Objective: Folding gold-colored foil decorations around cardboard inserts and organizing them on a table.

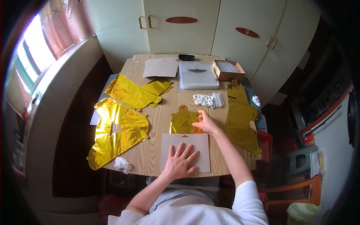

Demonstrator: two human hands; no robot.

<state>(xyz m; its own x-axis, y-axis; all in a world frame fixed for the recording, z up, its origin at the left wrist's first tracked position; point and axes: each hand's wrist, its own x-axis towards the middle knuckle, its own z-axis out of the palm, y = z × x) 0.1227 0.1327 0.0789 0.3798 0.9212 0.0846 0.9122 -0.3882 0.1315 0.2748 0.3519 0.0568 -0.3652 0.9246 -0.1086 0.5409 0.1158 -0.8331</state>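
My left hand lies flat with spread fingers on a pale greyish card that has a hanging slot in its top edge. Just beyond the card is a folded gold foil balloon with small red dots; its near end meets the card's top edge. At that balloon's right edge, my right hand has its thumb and fingers curled on the foil. Larger flat gold foil balloons lie on the left, one far and one near, and more foil lies on the right.
White rings and clear straws lie beyond the folded balloon. Farther back are a stack of cards, a pile of clear bags, a black item and an open cardboard box. Crumpled white plastic sits near left.
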